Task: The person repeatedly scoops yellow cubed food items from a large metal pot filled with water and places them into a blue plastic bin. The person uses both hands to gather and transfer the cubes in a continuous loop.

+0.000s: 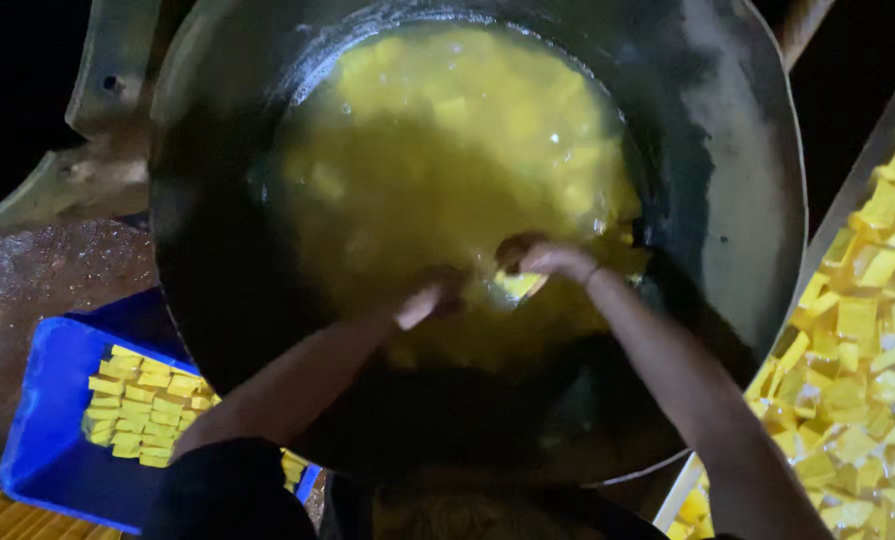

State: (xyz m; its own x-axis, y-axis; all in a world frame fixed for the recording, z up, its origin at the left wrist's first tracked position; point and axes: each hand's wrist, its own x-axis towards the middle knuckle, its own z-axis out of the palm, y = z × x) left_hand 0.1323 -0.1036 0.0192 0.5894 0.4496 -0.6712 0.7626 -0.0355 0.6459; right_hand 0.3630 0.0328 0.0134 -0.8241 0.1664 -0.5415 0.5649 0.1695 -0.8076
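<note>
Nearest the camera: a dark sleeve at the bottom edge, with both bare forearms stretching out over a big dark wok.

At lower left, beside the wok's rim: a blue plastic crate, holding rows of yellow blocks stacked neatly on edge. At right, running along the wok's other side: a pale-rimmed tray heaped with loose yellow cubes, lying every which way.

Further out, over the near part of the pool: the left hand and right hand, close together, nearly touching, both low at the surface of the yellow liquid. Between and just under the right hand: a yellow piece, seemingly pinched at the fingertips, though blurred and dim, so the grip cannot be told for sure. Left hand partly curled, fingers pointed toward the same piece; whether closed on anything cannot be told. A thin band at the right wrist.

Beyond the hands: the liquid filling the middle of the wok, glossy, with pale yellow chunks floating thickly toward the far side. Bare dark metal all round the pool, wider at right.

Farthest off, at upper left: a worn, pale metal bracket against darkness, and below it a rough brownish surface.
</note>
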